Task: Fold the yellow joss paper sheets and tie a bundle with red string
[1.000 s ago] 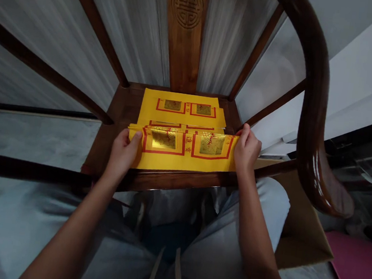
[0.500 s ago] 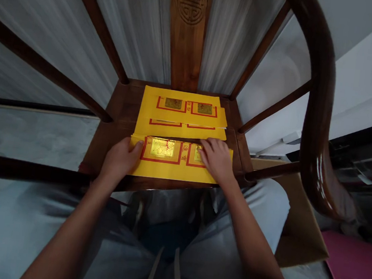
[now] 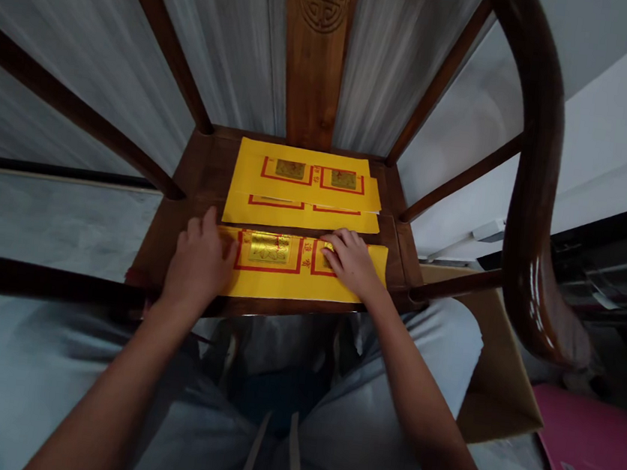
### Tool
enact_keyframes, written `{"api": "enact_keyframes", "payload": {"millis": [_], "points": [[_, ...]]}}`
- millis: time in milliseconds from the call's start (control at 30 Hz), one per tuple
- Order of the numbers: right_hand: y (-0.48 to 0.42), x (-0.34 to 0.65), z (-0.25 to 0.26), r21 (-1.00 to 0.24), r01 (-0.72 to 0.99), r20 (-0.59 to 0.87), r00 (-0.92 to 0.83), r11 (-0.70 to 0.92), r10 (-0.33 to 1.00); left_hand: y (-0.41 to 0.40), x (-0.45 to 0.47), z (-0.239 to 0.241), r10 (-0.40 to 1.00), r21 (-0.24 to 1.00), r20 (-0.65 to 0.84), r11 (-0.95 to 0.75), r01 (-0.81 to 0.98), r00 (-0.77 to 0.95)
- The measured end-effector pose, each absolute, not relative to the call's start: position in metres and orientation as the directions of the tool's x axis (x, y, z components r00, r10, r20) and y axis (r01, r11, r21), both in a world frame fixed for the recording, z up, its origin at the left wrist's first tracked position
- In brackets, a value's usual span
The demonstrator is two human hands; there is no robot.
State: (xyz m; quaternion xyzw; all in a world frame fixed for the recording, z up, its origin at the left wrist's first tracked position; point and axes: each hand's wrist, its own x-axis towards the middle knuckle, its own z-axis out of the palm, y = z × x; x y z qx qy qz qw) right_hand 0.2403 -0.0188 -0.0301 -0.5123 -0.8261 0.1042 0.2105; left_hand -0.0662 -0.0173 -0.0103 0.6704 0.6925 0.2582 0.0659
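On the front of a wooden chair seat lies a folded yellow joss paper (image 3: 285, 283) with red frames and gold foil patches. At its left end rests my left hand (image 3: 200, 260), fingers apart and pointing away from me, the thumb by the paper's edge. My right hand (image 3: 351, 260) lies over the right part of the sheet, its fingers bent slightly at the far fold and covering some of the right foil patch. Behind it, more yellow joss papers (image 3: 298, 214) overlap one another, two foil patches showing on the upper one.
The dark wooden chair seat (image 3: 216, 171) is bounded by spindles and a curved armrest (image 3: 539, 140). A carved back slat (image 3: 314, 77) rises behind. An open cardboard box (image 3: 501, 377) and a pink plastic object (image 3: 595, 448) stand on the floor at the right.
My left hand has let go of the paper's left edge, and its fingers have spread out and moved up. My right hand has shifted slightly left along the far fold.
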Motion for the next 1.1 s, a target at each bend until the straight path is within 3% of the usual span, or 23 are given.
{"api": "enact_keyframes", "payload": {"millis": [133, 233, 833, 1100], "points": [[-0.018, 0.239, -0.029, -0.397, 0.808, 0.228, -0.374, 0.436, 0.899, -0.021, -0.042, -0.004, 0.883, 0.368, 0.376, -0.422, 0.829, 0.282], [-0.018, 0.239, -0.028, -0.395, 0.805, 0.229, -0.380, 0.442, 0.896, -0.012, -0.033, -0.010, 0.808, 0.372, 0.391, -0.577, 0.727, 0.441], [-0.016, 0.249, -0.028, -0.388, 0.797, 0.232, -0.402, 0.463, 0.886, 0.010, -0.034, -0.026, 0.833, 0.482, 0.349, -0.553, 0.680, 0.430], [-0.019, 0.278, -0.029, -0.427, 0.809, 0.260, -0.319, 0.405, 0.911, 0.006, -0.043, -0.026, 0.834, 0.516, 0.346, -0.552, 0.655, 0.431]]}}
